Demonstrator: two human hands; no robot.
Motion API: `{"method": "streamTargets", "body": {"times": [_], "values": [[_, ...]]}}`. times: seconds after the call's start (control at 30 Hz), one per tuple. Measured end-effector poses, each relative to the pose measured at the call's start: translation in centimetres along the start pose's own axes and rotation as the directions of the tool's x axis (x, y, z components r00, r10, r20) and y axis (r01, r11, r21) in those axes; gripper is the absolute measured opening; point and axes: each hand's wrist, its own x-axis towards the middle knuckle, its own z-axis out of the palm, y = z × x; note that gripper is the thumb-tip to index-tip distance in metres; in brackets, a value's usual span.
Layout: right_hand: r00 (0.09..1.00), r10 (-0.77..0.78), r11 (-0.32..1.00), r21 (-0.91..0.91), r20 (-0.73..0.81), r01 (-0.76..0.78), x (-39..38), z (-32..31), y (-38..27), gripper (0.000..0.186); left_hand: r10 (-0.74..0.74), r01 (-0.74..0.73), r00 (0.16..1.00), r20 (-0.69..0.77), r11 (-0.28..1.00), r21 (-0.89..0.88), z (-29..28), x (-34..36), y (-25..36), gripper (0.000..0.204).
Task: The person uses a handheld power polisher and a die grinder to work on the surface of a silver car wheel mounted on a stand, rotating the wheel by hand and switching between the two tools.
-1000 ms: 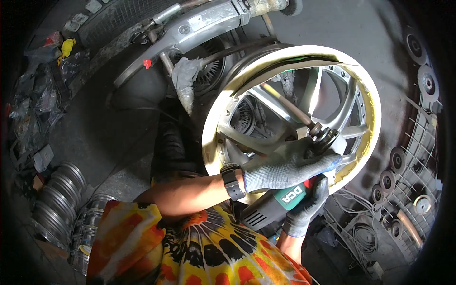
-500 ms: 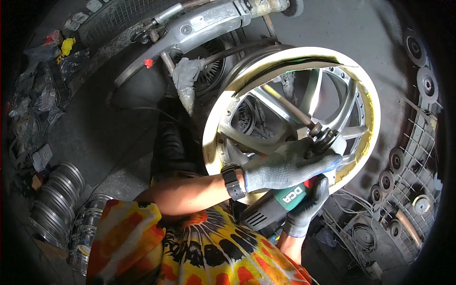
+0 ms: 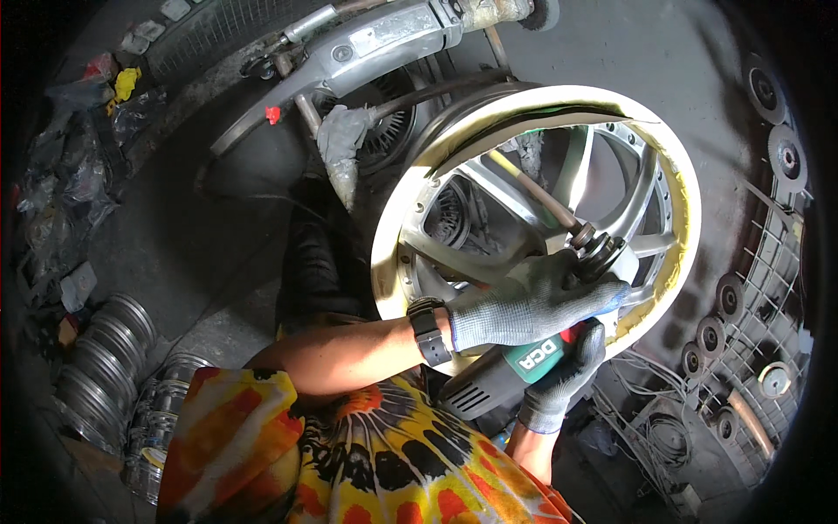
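Observation:
Both hands wear grey knitted gloves. My left hand [image 3: 528, 301], with a black watch at its wrist, is wrapped over the head of a green and black power tool [image 3: 532, 360], which looks like an angle grinder. Lower down, my right hand [image 3: 563, 380] grips the tool's body from its right side. A long thin rod [image 3: 534, 185] with a yellowish end sticks out of the tool's spindle. That end points into a spoked alloy wheel [image 3: 390, 253], near the inner side of its rim. Whether the tip touches metal, I cannot tell. Yellow-brown covering lines the wheel's edge.
A grey polishing machine [image 3: 384, 52] on a stand is behind the wheel. Stacked metal rims [image 3: 109, 358] stand at lower left, with plastic bags [image 3: 65, 192] above them. At right, discs [image 3: 788, 157] hang along a wire grid [image 3: 772, 288]; cables [image 3: 668, 437] lie below.
The rod and the tool have shifted very slightly, the rod's tip moving a little up and right. Both hands keep their hold, and the wheel stays nearly where it was.

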Motion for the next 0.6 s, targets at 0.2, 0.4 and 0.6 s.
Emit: {"method": "streamTargets", "body": {"times": [0.2, 0.4, 0.6], "values": [[0.999, 0.024, 0.999, 0.029, 0.034, -0.025, -0.03, -0.15, 0.37, 0.053, 0.011, 0.004, 0.998, -0.062, 0.973, 0.233, -0.23, -0.19, 0.2, 0.031], [0.995, 0.098, 0.984, 0.145, 0.021, -0.1, -0.14, 0.52, -0.11, 0.054, -0.145, 0.144, 0.989, 0.001, 0.988, 0.05, -0.21, -0.19, 0.59, 0.032], [0.997, 0.055, 0.996, 0.072, 0.056, -0.059, 0.08, 0.45, -0.39, 0.056, 0.005, -0.002, 1.0, -0.03, 0.992, 0.126, -0.47, 0.28, 0.58, 0.031]]}}
